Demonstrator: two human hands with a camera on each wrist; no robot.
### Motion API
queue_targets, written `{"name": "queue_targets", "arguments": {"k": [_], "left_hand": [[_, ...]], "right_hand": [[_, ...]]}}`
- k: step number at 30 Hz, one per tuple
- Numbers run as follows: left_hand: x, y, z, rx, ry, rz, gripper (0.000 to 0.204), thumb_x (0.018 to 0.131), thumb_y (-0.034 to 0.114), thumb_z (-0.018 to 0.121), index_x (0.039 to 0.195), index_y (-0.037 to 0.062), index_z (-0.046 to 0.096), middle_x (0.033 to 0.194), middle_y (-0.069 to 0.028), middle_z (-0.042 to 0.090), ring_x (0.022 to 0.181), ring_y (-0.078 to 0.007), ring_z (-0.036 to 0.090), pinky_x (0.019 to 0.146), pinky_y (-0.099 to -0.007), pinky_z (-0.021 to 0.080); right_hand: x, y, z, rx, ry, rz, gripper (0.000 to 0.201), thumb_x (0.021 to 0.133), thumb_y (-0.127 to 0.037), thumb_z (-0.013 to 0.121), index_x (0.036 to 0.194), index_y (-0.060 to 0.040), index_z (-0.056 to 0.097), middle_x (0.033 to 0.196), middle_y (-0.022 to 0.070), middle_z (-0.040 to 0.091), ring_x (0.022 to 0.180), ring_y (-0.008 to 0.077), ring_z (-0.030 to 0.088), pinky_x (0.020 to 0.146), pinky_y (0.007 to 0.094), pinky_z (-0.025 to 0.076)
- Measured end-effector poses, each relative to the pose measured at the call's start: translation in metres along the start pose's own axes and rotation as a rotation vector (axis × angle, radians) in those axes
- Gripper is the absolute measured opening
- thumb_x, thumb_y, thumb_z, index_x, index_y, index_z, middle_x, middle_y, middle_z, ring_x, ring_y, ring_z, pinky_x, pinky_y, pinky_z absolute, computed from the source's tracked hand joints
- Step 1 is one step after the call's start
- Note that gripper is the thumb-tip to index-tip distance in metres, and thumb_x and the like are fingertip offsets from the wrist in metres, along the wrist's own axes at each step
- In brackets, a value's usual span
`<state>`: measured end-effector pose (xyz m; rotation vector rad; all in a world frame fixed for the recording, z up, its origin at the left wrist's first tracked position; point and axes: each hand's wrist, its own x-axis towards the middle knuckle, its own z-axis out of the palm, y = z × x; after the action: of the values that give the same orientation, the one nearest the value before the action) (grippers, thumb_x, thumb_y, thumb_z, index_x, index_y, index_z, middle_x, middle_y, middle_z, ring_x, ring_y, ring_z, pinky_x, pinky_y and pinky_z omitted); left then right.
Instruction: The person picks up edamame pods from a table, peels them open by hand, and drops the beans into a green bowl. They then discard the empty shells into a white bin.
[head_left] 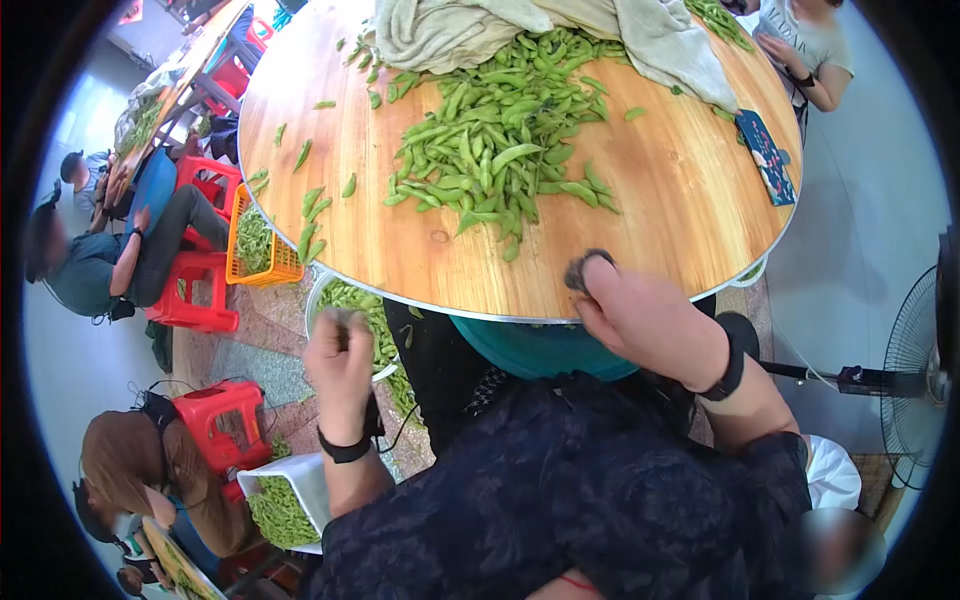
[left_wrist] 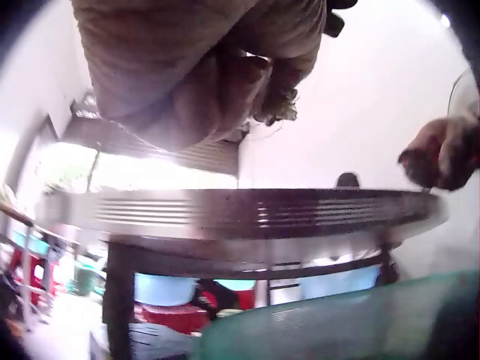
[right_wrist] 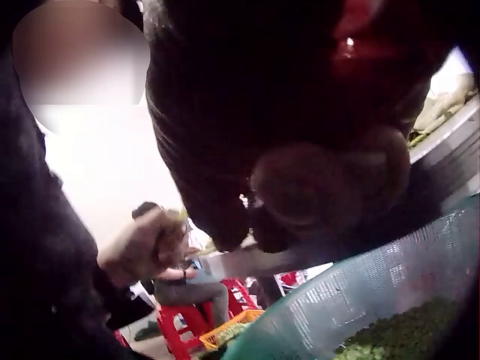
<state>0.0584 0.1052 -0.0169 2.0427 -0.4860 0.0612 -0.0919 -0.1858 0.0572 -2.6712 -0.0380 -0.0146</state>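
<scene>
My left hand [head_left: 340, 372] is over the left side, beyond the table's near edge, with fingers curled. At its fingertips in the left wrist view is a small greenish piece of pod [left_wrist: 279, 109]. My right hand [head_left: 655, 315], fingers bent and dark at the tips, is at the near edge of the round wooden table [head_left: 690, 210]. No held thing shows in it. A heap of green soybean pods [head_left: 490, 150] lies on the table ahead of both hands. Below the edge is a teal basin [head_left: 540, 345], with green stuff inside in the right wrist view.
A pale cloth [head_left: 450, 35] covers the heap's far side. A blue patterned phone-like thing [head_left: 765, 160] lies at the right edge. Left are a white basin of pods [head_left: 312, 310], an orange basket [head_left: 240, 270], red stools [head_left: 205, 290] and seated people. A fan [head_left: 915, 375] stands right.
</scene>
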Motion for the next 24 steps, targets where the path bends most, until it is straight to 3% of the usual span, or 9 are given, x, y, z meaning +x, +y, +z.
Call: {"name": "queue_targets", "arguments": {"k": [2,4,7,9,12,15,17,21,24], "left_hand": [[-0.005,-0.013,-0.013,0.061,0.058,-0.018,0.006,0.087,-0.001,0.05,0.088,0.0007,0.055,0.068,-0.0026,0.055,0.061,-0.0076,0.048,0.056,-0.0233,0.041],[-0.011,-0.02,-0.02,0.033,0.107,0.001,0.023,0.092,-0.001,0.049,0.114,-0.0011,0.053,0.097,-0.004,0.059,0.085,-0.0093,0.053,0.077,-0.0238,0.043],[-0.019,-0.007,-0.014,0.053,0.065,-0.026,0.033,0.092,-0.001,0.047,0.125,-0.0015,0.048,0.109,-0.0074,0.058,0.097,-0.0129,0.055,0.088,-0.0269,0.042],[-0.022,-0.003,-0.001,-0.034,0.06,-0.008,0.03,0.092,0.0,0.048,0.122,-0.0014,0.05,0.109,-0.0072,0.059,0.097,-0.013,0.055,0.088,-0.027,0.043],[-0.017,0.023,0.02,-0.297,-0.122,0.057,0.022,0.091,0.003,0.052,0.113,0.0006,0.055,0.095,-0.0048,0.061,0.076,-0.0081,0.054,0.067,-0.0232,0.045],[-0.01,0.051,0.053,-0.512,-0.243,0.099,0.028,0.091,0.002,0.052,0.119,-0.0002,0.052,0.093,-0.0018,0.058,0.071,-0.0044,0.05,0.063,-0.0203,0.042],[-0.003,0.073,0.063,-0.635,-0.445,-0.008,0.033,0.091,0.001,0.052,0.123,-0.0012,0.047,0.089,-0.001,0.055,0.068,-0.0027,0.048,0.059,-0.0195,0.041],[0.006,0.089,0.088,-0.728,-0.63,-0.126,0.01,0.095,0.006,0.05,0.102,0.0007,0.054,0.083,0.0012,0.054,0.068,-0.004,0.045,0.062,-0.0206,0.04],[0.003,0.091,0.09,-0.783,-0.597,-0.125,0.01,0.096,0.008,0.048,0.095,0.0013,0.056,0.079,0.0022,0.053,0.069,-0.005,0.045,0.064,-0.0211,0.04]], "right_hand": [[0.022,-0.005,0.003,-0.091,0.114,-0.103,0.013,0.083,-0.005,0.053,0.094,-0.0038,0.047,0.08,0.0141,0.055,0.065,0.0318,0.061,0.053,0.0399,0.049],[0.043,-0.014,0.009,-0.103,0.095,-0.147,0.013,0.083,-0.005,0.053,0.095,-0.0037,0.048,0.083,0.0141,0.055,0.065,0.0314,0.061,0.053,0.0393,0.049],[0.061,-0.013,0.018,-0.14,0.083,-0.217,0.014,0.082,-0.005,0.052,0.095,-0.0044,0.048,0.084,0.0138,0.055,0.066,0.0308,0.062,0.053,0.0387,0.05],[0.068,-0.004,0.028,-0.17,0.087,-0.246,0.013,0.082,-0.005,0.052,0.095,-0.0051,0.049,0.082,0.0135,0.055,0.066,0.0306,0.062,0.053,0.0388,0.05],[0.07,0.013,0.031,-0.131,0.3,-0.178,0.017,0.082,-0.004,0.055,0.099,-0.0043,0.05,0.08,0.0092,0.055,0.061,0.024,0.059,0.052,0.0358,0.047],[0.065,0.01,0.014,0.377,0.353,0.039,0.018,0.086,-0.001,0.055,0.103,-0.0047,0.051,0.082,0.0049,0.055,0.067,0.0136,0.056,0.058,0.0303,0.048],[0.054,-0.01,-0.006,0.953,0.147,0.334,0.021,0.088,-0.001,0.055,0.109,-0.004,0.051,0.087,0.0027,0.055,0.076,0.0091,0.053,0.067,0.0259,0.046],[0.04,-0.013,0.01,0.899,0.3,0.023,0.024,0.087,-0.002,0.056,0.111,-0.0032,0.05,0.087,0.003,0.056,0.077,0.0094,0.053,0.07,0.0241,0.045],[0.03,-0.014,0.012,0.578,0.425,-0.054,0.022,0.085,-0.007,0.056,0.105,-0.0004,0.048,0.074,0.0116,0.054,0.064,0.0228,0.057,0.058,0.0317,0.044]]}}
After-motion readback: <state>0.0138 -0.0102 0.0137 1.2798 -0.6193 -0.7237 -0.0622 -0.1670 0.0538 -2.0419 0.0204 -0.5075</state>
